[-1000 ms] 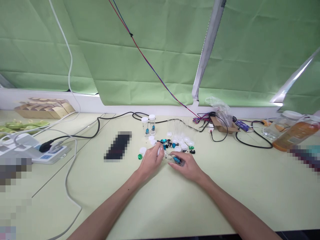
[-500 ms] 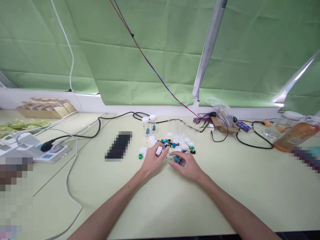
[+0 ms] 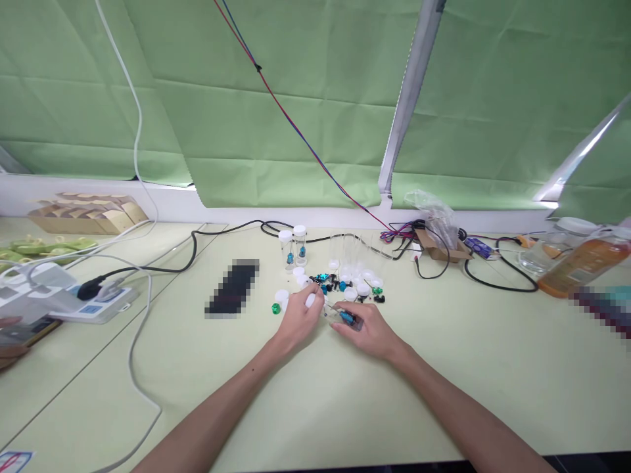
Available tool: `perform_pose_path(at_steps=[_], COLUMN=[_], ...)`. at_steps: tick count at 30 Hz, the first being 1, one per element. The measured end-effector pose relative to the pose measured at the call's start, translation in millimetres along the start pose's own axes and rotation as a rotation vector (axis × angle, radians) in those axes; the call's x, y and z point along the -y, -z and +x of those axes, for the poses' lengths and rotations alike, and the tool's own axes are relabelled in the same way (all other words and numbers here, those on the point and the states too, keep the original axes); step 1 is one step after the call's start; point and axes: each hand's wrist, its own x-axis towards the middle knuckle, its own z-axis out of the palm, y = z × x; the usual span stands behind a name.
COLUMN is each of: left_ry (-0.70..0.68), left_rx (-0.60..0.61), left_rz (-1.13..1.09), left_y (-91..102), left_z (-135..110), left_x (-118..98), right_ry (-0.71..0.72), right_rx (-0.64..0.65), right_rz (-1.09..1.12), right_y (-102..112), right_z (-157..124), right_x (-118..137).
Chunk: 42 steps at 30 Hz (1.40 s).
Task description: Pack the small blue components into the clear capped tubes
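Note:
My right hand is closed around a clear tube lying on its side, with a blue piece inside. Its open end faces my left hand, which pinches a white cap between thumb and fingers. A small dark bit shows near the left thumb; its kind is too small to tell. Just beyond both hands lie loose white caps and black and blue small parts. A green piece rests left of my left hand.
Two capped tubes with blue pieces stand behind the pile, beside several clear uncapped tubes. A blurred dark rectangle lies left. Further out are a power strip, cables, a cardboard box and an orange bottle. Another person's hand shows at left.
My left hand has tilted the white cap so less of it shows. The right hand and tube have shifted very slightly. At the left edge, the other person's hand now shows holding a phone-like object.

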Motion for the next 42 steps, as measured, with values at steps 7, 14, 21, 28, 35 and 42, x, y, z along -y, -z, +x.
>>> perform_pose_path(at_steps=[7,14,21,28,35,42], left_ry=[-0.036,-0.049,-0.07,-0.096,-0.094,-0.086], left_rx=[0.025,0.053,0.093,0.128,0.138,0.105], left_rz=[0.046,0.114,0.187,0.271,0.324,0.352], left_y=[2.0,2.9,5.2,8.5,8.7,7.1], left_z=[1.2,1.8,3.5,4.6,3.6,1.6], left_x=[1.2,5.6,10.2,9.1,10.1,11.5], right_ry=[-0.01,-0.015,-0.017,-0.029,-0.036,-0.044], right_rx=[0.01,0.018,0.041,0.045,0.052,0.062], right_rz=[0.003,0.013,0.004,0.004,0.002,0.011], right_y=[0.6,-0.6,-0.4,-0.6,-1.2,-1.7], right_z=[-0.6,-1.0,-0.9,-2.3,-2.7,-3.3], right_x=[0.6,-0.8,0.6,1.6,0.9,1.8])
